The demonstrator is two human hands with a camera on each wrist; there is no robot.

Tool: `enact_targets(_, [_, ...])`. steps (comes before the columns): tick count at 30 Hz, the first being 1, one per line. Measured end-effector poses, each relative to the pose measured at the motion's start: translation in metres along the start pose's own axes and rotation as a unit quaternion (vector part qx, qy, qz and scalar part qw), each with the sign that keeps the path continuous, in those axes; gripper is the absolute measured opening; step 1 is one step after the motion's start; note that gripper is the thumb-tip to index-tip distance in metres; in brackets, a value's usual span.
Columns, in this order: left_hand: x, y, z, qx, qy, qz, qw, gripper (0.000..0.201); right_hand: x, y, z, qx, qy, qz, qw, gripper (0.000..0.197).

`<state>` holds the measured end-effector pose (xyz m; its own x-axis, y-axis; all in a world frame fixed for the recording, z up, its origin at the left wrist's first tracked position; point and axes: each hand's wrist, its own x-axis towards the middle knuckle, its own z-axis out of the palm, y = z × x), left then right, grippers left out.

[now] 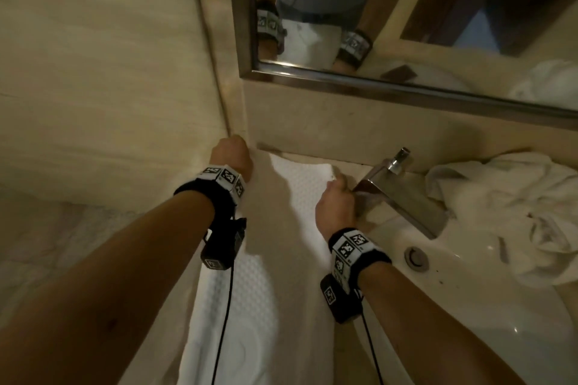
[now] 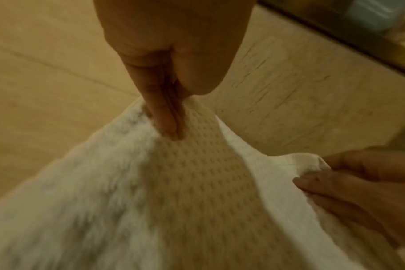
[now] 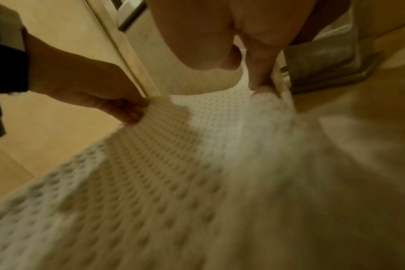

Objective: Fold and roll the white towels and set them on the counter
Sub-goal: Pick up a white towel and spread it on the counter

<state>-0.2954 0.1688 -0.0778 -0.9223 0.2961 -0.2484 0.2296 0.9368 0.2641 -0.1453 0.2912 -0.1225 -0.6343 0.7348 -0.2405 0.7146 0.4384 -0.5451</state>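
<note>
**Op:** White waffle cloth is what I'm handling: one towel (image 1: 300, 197) is lying in a long strip on the counter (image 1: 359, 134), running from 6 o'clock in the head view up toward 12, where its far edge is stopping just short of the back wall under the mirror (image 1: 406, 84).

**Sup:** What are the hands doing?

**Op:** My left hand (image 1: 231, 156) is pinching the far left corner, thumb over fingers (image 2: 164, 117), at about 11 o'clock. My right hand (image 1: 336, 203) is pinching the far right corner, just beside the tap (image 1: 403, 191) at 1 o'clock. The cloth between the two corners is sagging a little, so I'm judging it is not being pulled fully taut.

**Sup:** Which step is that?

**Op:** I'm reading it as the fold stage: I'm squaring the far edge on the counter, and no roll is showing yet. A second towel (image 1: 516, 212) is lying crumpled at 3 o'clock beside the basin (image 1: 469, 291), untouched.

**Sup:** Next move?

**Op:** I'm thinking it calls for keeping both pinches level, drawing the corners evenly so the long edges are matching, and keeping the right corner clear of the tap. The near end is dropping out of view at 6 o'clock, so I cannot tell how it is lying.
</note>
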Motion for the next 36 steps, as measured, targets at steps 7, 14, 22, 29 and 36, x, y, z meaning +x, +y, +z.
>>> enact_targets(7, [0.030, -0.001, 0.029, -0.024, 0.023, -0.018, 0.999, 0.023, 0.027, 0.001, 0.021, 0.107, -0.025, -0.004, 0.994, 0.056])
enact_targets(14, [0.039, -0.003, 0.037, -0.092, 0.025, 0.001, 0.995, 0.034, 0.038, 0.000, 0.010, 0.132, -0.080, -0.023, 0.988, 0.087])
enact_targets(22, [-0.046, 0.001, 0.070, 0.010, -0.057, 0.156, 0.986, 0.071, 0.003, 0.014, 0.003, 0.126, -0.049, -0.057, 0.989, 0.058])
enact_targets(29, [-0.116, 0.005, 0.083, 0.105, -0.118, 0.163, 0.974, 0.070, -0.053, 0.047, -0.020, 0.123, 0.010, -0.093, 0.988, 0.037])
enact_targets(36, [-0.188, 0.008, 0.091, 0.122, -0.113, 0.157, 0.974, 0.068, -0.111, 0.083, -0.024, 0.112, -0.112, 0.033, 0.987, 0.027])
